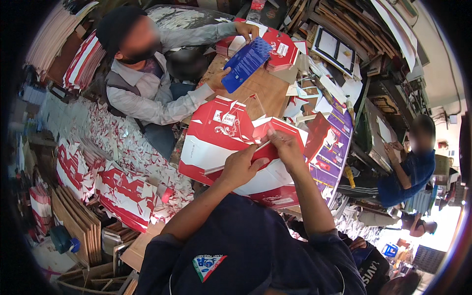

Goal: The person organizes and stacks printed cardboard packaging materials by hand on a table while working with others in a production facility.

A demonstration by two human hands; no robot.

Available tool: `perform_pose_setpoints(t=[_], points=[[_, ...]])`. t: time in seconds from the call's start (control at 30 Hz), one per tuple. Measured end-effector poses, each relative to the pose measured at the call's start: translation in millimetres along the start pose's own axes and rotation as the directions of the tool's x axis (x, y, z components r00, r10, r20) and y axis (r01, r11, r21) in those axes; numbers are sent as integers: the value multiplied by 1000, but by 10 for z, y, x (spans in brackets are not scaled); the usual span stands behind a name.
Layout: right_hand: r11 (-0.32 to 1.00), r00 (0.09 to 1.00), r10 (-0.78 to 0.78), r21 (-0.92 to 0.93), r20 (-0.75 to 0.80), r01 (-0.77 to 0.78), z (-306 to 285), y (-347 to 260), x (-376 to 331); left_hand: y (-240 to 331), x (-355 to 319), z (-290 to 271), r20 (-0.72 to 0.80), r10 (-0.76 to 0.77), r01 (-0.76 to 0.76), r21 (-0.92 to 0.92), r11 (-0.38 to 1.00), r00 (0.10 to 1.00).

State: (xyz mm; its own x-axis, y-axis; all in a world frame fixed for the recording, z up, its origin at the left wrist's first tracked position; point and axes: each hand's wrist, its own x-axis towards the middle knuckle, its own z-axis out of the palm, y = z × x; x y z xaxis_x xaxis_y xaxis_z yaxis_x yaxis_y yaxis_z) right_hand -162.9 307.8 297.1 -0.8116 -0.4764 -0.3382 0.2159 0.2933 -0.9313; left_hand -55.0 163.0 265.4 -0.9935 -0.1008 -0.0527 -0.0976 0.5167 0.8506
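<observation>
Red and white printed carton sheets [201, 157] lie in a layered stack in front of me at the table. My left hand [241, 166] is at the middle of the stack, its fingers and thumb closed about a carton edge. Beside it to the right, my right hand [286, 151] pinches the edge of a raised red and white carton sheet [275, 125]. My fingertips are near each other, and the palms partly hide the edges they grip. Just beyond lies a bare brown board [273, 93].
Across the table, a person [142, 73] holds a blue printed card [246, 64] over a red carton pile [280, 46]. Purple printed sheets [334, 152] and paper scraps lie to the right. Another person [408, 167] works at far right. Offcuts [110, 120] cover the floor at left.
</observation>
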Motion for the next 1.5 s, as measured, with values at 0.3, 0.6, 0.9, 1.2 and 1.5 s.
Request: perform_pose_setpoints(t=[0.3, 0.6, 0.9, 1.2, 1.5], points=[[767, 974, 160, 641, -160, -20, -60, 158, 60, -137, 38, 31, 16, -78, 80, -96, 992, 997], [372, 965, 172, 920, -200, 124, -103, 146, 52, -300, 74, 75, -55, -37, 29, -135, 990, 998], [310, 876, -71, 824, -476, 474, -759, -330, 44, -424, 105, 73, -15, -181, 172, -233, 957, 983], [740, 560, -375, -126, 739, 661, 1277, -1051, -906, -489, 99, 0, -11, -234, 214, -361, 908, 972], [603, 960, -21, -762, 281, 236, -473, 234, -429, -865, -291, -159, 18, -168, 151, -544, 826, 986]])
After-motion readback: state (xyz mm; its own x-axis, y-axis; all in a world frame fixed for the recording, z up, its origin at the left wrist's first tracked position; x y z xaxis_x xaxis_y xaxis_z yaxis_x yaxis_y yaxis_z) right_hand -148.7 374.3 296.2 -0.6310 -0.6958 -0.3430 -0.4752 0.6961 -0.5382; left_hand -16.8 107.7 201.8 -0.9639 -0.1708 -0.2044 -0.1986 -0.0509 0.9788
